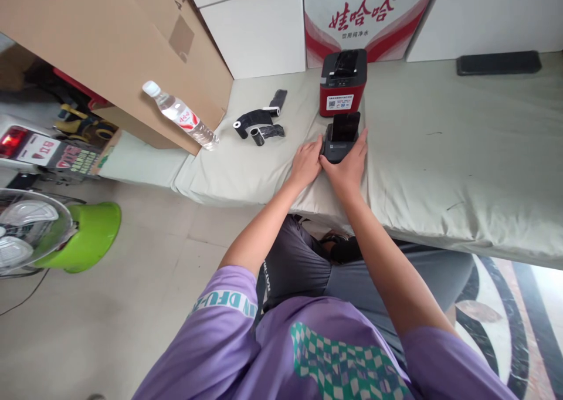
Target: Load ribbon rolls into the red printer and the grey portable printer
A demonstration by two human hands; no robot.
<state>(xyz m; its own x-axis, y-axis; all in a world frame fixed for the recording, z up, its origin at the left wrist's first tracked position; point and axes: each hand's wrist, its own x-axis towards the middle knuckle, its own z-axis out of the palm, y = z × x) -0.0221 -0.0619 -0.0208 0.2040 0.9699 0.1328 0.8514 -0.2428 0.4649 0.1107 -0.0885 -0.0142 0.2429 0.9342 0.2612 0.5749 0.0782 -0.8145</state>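
Note:
A small black printer (338,152) stands on the cloth-covered surface, with a glossy black strip (345,126) rising from its top; whether that is paper or a lid I cannot tell. Against its left side lie the fingers of my left hand (307,164). My right hand (349,168) spans it, thumb at the front left and fingers along the right side. Directly behind is a larger red and black printer (343,89), also with a black strip on top. Left of my hands lie several small rolls (257,136) with black strips partly unwound.
A clear water bottle (187,118) stands at the left beside a big cardboard box (145,54). White cartons (253,39) line the back. A flat black bar (498,63) lies at the far right. On the floor to the left are a green stool (99,236) and a fan (26,230).

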